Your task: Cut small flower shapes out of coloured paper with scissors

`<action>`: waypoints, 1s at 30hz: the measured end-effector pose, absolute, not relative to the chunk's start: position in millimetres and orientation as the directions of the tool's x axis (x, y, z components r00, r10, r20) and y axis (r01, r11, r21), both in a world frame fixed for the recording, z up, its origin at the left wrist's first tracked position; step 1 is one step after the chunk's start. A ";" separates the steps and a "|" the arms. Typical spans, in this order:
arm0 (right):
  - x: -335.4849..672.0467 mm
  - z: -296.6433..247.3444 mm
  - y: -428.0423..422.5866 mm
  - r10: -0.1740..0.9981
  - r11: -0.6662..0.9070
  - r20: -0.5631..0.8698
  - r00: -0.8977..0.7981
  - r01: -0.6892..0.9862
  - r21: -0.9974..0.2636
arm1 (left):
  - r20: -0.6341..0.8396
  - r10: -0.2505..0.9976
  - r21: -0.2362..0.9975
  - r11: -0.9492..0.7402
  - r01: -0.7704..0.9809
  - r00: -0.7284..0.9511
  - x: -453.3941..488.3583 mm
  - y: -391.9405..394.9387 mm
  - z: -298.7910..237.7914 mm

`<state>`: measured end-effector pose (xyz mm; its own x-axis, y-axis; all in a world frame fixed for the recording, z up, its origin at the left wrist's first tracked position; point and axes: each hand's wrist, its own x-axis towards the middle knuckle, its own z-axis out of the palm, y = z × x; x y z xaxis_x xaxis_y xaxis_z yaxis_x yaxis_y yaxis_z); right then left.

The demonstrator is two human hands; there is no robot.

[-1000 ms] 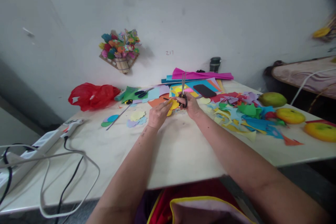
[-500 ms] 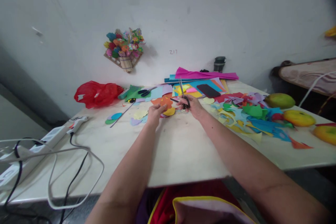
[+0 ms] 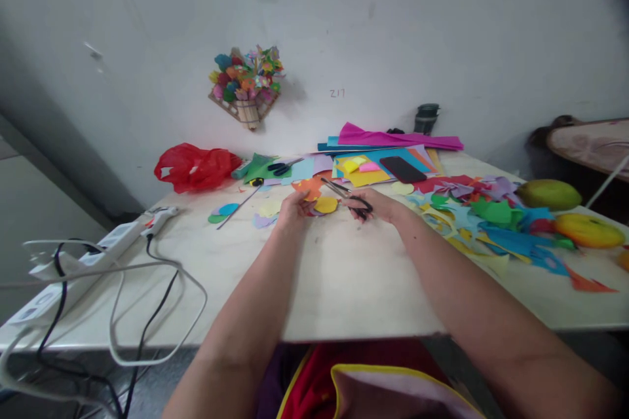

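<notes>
My left hand [image 3: 295, 206] is closed on an orange piece of paper [image 3: 308, 188] cut with a wavy edge. Against that paper's lower side shows a yellow paper round [image 3: 325, 204]; whether it is held or lies on the table I cannot tell. My right hand [image 3: 368, 203] grips black-handled scissors [image 3: 339, 188], their blades pointing left at the orange paper's right edge. Pale yellow and lilac paper cut-outs [image 3: 265, 216] lie left of my left hand. Farther left are a blue and a green paper round [image 3: 228, 209] beside a thin stick [image 3: 239, 207].
Paper scraps [image 3: 496, 213] and mangoes [image 3: 587, 230] cover the table's right side. A phone [image 3: 403, 169] rests on coloured sheets at the back. A second pair of scissors [image 3: 280, 169] lies near a red plastic bag [image 3: 196, 167]. A power strip [image 3: 105, 245] with loose cables occupies the left.
The scissors have swung from pointing upward to pointing left, toward the orange paper. My right hand has turned with them. The whole view has shifted slightly.
</notes>
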<state>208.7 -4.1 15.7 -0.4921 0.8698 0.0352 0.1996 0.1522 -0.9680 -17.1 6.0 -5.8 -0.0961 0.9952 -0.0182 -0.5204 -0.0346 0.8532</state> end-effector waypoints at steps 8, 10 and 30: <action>208.3 14.4 -6.3 0.783 0.183 -0.027 -0.621 0.273 -0.944 | -0.074 0.977 0.803 -0.063 -0.593 -0.203 -15.0 5.1 -2.2; 204.9 13.8 -6.7 0.787 0.178 -0.027 -0.616 0.268 -0.947 | -0.096 0.971 0.786 -0.060 -0.615 -0.218 -12.6 4.5 -0.7; 157.3 4.6 -23.4 0.875 0.006 -0.041 -0.482 0.094 -0.996 | -0.285 0.910 0.600 -0.076 -0.796 -0.301 12.6 -9.2 12.9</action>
<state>157.3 -23.4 4.6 -0.4823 0.8750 -0.0407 0.0944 0.0057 -0.9955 12.6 -9.2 12.9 -0.3014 0.9100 -0.2848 -0.7964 -0.0760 0.6000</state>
